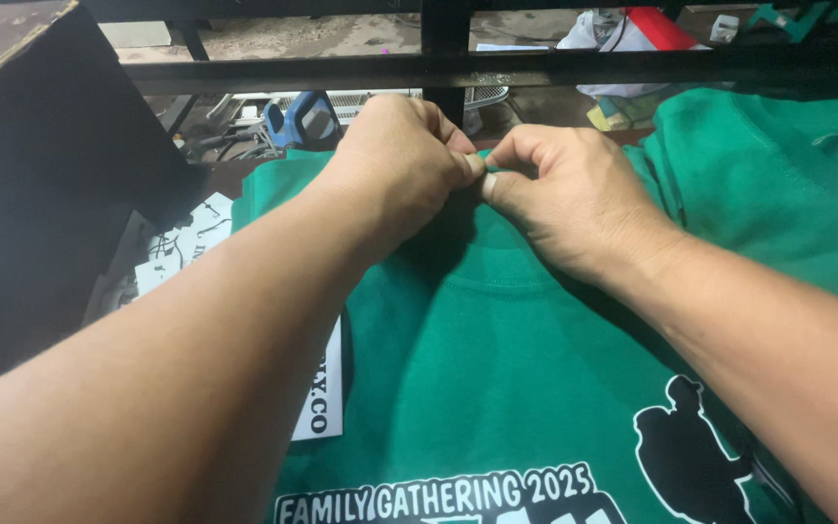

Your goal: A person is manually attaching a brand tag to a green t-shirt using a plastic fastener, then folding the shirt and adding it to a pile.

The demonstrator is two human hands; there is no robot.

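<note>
Both of your hands meet at the far edge of the green cotton T-shirt with a white and black print (497, 388), which lies spread flat on the work surface under your forearms. Your left hand (395, 165) has its thumb and fingers closed together on a small fold of fabric at the collar, and your right hand (569, 199) pinches the same spot from the other side, so the fingertips (489, 184) of the two hands touch at the neckline. Judging by this, the shirt is already laid out and printed, and what remains is whatever you are doing at the collar; what exactly sits between your fingertips is too small to tell. The shirt's long axis runs from your fingertips back toward your elbows, with the neck pointing away from you and the printed chest nearer to you. Just right of your right-hand fingers lies a second green garment (778, 184), and beyond your knuckles a black metal bar (497, 68) crosses.
</note>
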